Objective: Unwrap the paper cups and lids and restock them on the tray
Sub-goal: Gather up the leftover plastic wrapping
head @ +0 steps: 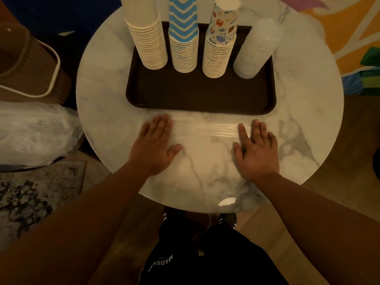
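Observation:
A dark brown tray point(197, 95) sits on the round marble table point(308, 124). Along its far side stand three upside-down cup stacks: plain cream point(148, 36), blue chevron point(184, 38) and cartoon-print point(221, 44). To their right stands a stack of translucent lids point(257, 50). A sheet of clear plastic wrap point(207, 130) lies flat on the table in front of the tray. My left hand point(155, 147) rests palm down on its left end, fingers spread. My right hand point(255, 151) lies flat on its right end.
A brown ribbed bin point(30, 64) with a white rim stands left of the table. Below it lies a white plastic bag point(35, 132). A patterned rug point(30, 198) covers the floor at left. Colourful bags point(366, 79) sit at right.

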A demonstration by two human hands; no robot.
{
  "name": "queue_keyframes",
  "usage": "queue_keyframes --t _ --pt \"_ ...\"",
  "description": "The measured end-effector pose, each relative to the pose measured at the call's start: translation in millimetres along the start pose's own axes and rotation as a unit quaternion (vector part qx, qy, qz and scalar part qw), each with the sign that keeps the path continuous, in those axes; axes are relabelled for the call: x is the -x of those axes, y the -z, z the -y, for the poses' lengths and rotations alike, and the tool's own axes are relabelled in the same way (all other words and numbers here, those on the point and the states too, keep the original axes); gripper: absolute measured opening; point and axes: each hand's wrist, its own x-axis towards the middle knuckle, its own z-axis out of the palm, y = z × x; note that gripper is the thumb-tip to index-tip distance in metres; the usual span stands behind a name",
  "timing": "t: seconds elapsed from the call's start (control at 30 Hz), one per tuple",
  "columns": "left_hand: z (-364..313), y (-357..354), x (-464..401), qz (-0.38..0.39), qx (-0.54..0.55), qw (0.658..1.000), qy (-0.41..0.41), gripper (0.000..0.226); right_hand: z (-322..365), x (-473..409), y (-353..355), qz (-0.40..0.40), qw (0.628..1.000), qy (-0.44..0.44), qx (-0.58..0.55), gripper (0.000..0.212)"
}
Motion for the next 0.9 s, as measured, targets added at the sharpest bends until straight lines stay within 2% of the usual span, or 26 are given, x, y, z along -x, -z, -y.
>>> queue_keyframes --t 0.17,0.23,0.3,0.37,0.43,0.47,0.63,0.77,0.83,0.9 --pt "28 7 15 0.025 -0.031 0.996 0.081 0.089 0 0 0 0.000 1.000 0.000 -0.006 0.067" --pt "18 19 10 -0.010 -0.043 0.995 0.094 0.087 0 0 0 0.000 1.000 0.002 -0.010 0.067" --pt "-2 30 -2 -0.096 -0.008 0.995 0.024 0.073 0 1 0 -0.003 1.000 0.005 -0.014 0.066" --pt "-26 36 -22 -0.155 0.047 0.983 -0.090 0.058 -1 1 -1 -0.005 1.000 0.008 -0.018 0.066" --pt "-50 46 -39 -0.108 0.061 0.981 -0.152 0.049 -2 1 -2 -0.007 1.000 0.010 -0.022 0.067" --pt "-60 50 -46 -0.079 0.049 0.984 -0.150 0.046 -3 0 -2 -0.007 1.000 0.011 -0.023 0.067" --pt "-74 60 -68 0.015 0.038 0.999 -0.001 0.035 -3 1 -3 -0.021 0.999 0.015 -0.034 0.066" --pt "-75 69 -67 0.140 0.046 0.989 0.013 0.023 -3 0 -3 -0.028 0.998 0.023 -0.044 0.068" --pt "-72 74 -68 0.194 0.084 0.977 -0.003 0.021 -5 1 -3 -0.041 0.997 0.029 -0.060 0.072" --pt "-68 83 -61 0.228 0.195 0.953 0.026 0.026 -6 4 0 -0.071 0.994 0.057 -0.066 0.079"
